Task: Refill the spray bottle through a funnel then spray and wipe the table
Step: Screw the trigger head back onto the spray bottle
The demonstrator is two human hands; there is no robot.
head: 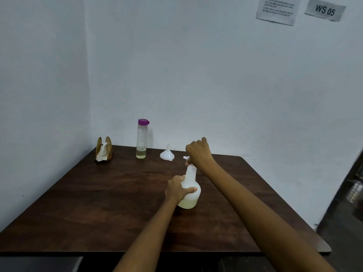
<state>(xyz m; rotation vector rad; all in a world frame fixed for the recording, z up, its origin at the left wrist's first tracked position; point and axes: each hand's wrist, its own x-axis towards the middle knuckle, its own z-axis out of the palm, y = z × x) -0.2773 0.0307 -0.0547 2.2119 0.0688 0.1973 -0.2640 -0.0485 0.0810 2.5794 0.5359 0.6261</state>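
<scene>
Your left hand (176,190) is wrapped around the rounded shoulder of the spray bottle (190,193), thumb pressed across its front. The bottle is milky, translucent plastic, bulb-shaped at the base and narrowing to a slim neck, and it stands upright on the table (110,197) near the middle, slightly toward the far side. A shallow layer of pale yellowish liquid sits in its bottom.

Your right hand (198,153) is closed over the white spray head at the top of the neck, knuckles up; a bit of the white nozzle pokes out to the left of your fingers.

The table is dark brown wood with a visible streaky grain and a dull sheen, with rounded corners. Toward its far edge, a small white plastic funnel (167,154) rests upside down, wide cone mouth on the wood and spout pointing up, well apart from the bottle. To its left stands a tall, clear cylindrical water bottle (141,141) with a purple cap, holding a little yellowish liquid at the bottom. Further left, near the corner, a napkin holder (104,149) with two arched, slatted golden sides grips a crumpled white tissue.
</scene>
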